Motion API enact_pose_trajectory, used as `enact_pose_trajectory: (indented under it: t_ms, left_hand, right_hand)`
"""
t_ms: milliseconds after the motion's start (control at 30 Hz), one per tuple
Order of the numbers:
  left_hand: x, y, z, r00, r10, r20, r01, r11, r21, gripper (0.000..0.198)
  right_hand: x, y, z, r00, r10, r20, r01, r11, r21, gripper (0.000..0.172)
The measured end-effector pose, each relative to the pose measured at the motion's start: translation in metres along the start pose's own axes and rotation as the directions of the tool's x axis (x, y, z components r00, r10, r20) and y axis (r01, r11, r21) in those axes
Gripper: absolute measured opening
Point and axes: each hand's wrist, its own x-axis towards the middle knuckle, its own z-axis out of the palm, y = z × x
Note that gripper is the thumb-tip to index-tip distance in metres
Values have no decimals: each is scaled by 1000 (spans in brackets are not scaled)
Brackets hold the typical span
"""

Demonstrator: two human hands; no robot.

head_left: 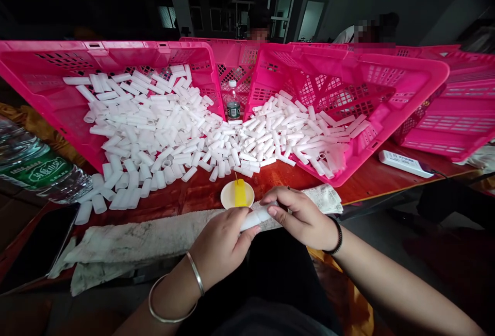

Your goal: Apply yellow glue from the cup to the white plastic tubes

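Note:
Between my hands is a white plastic tube point(255, 218), held nearly level above the near edge of the table. My left hand point(222, 240) is closed round its left part, thumb along the near side. My right hand point(299, 215) pinches the right end between thumb and fingers; a ridge shows partway along the tube. Just beyond the hands sits a small white dish point(227, 195) with a yellow piece point(240, 192) in it, from which a thin stick rises. A stained white cloth point(154, 235) lies along the table edge under the hands.
Many loose white tubes point(154, 124) spill from a tipped pink crate point(34, 68) and a second pink crate point(421, 76). A small bottle point(232, 101) stands between them. A large water bottle point(38, 166), a dark phone-like slab point(42, 243) and a white power strip point(406, 164) lie around. People sit beyond.

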Motion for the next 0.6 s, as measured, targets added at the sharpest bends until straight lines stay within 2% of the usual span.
enact_pose_trajectory:
  t_ms: [100, 167, 200, 233, 300, 333, 367, 400, 500, 600]
  left_hand:
    - [-2, 10, 6, 1000, -30, 9, 30, 1000, 11, 21]
    - [-3, 19, 7, 998, -61, 9, 61, 992, -112, 21]
    - [-4, 24, 7, 996, -81, 44, 89, 970, -228, 22]
    - [-5, 28, 7, 989, -98, 111, 132, 922, -364, 23]
    - [-7, 38, 5, 955, -104, 278, 254, 771, -584, 30]
    - [-8, 42, 5, 938, -107, 330, 304, 711, -634, 33]
    - [-9, 46, 5, 930, -122, 346, 331, 688, -646, 34]
    - [-9, 49, 5, 934, -156, 320, 332, 709, -623, 33]
    - [-7, 56, 12, 968, -226, 108, 250, 885, -393, 25]
    - [0, 58, 20, 988, -155, 14, 155, 973, -169, 19]
  right_hand:
    - [-1, 0, 4, 996, 49, -69, -50, 999, -13, 21]
    - [0, 0, 7, 990, 59, -125, -66, 997, -48, 31]
    - [1, -1, 8, 989, 17, -144, -28, 997, -78, 33]
    - [2, -2, 7, 987, -54, -154, 38, 994, -106, 34]
    - [3, -5, 6, 963, -213, -166, 193, 972, -133, 35]
    - [3, -7, 5, 950, -263, -170, 244, 962, -126, 35]
    - [3, -8, 5, 945, -277, -173, 261, 959, -109, 34]
    - [3, -9, 5, 951, -255, -173, 243, 966, -93, 34]
    - [0, -9, 11, 981, -70, -180, 59, 996, -66, 35]
    - [-6, -8, 10, 975, 100, -201, -110, 993, -37, 35]
